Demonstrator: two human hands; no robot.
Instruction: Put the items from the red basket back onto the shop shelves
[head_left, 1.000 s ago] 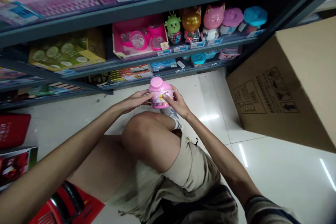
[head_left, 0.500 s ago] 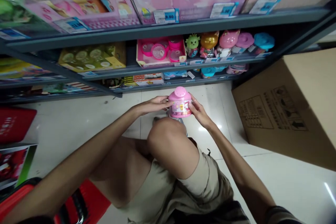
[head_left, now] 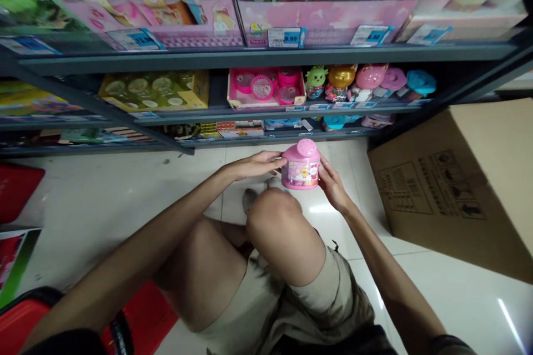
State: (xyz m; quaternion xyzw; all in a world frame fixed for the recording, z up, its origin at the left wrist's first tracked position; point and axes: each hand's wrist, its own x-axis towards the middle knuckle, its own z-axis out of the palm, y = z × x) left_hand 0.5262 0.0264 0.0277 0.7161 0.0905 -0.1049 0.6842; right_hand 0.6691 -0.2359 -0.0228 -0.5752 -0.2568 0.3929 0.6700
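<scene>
Between both hands, just beyond my raised knee, is a pink toy jar (head_left: 300, 171) with a clear middle, a cartoon label and a round pink lid dotted with small holes. My left hand (head_left: 263, 164) grips its left side, thumb toward the front. On its right side, my right hand (head_left: 332, 182) presses with the fingers partly behind it; a thin ring shows on one finger. The jar is upright and held above the floor. What is inside it is too small to make out.
A dark shelf unit (head_left: 266, 55) crosses the view ahead, with several boxed toys and price tags. A pink tray (head_left: 266, 89) of round containers and animal-headed jars (head_left: 339, 80) stand on the middle shelf. A large cardboard box (head_left: 458, 177) is at right, a red basket (head_left: 145, 310) at lower left.
Both hands and the jar have shifted right in view, and the jar is turned slightly. The shelves appear lower and further right as the camera moved.
</scene>
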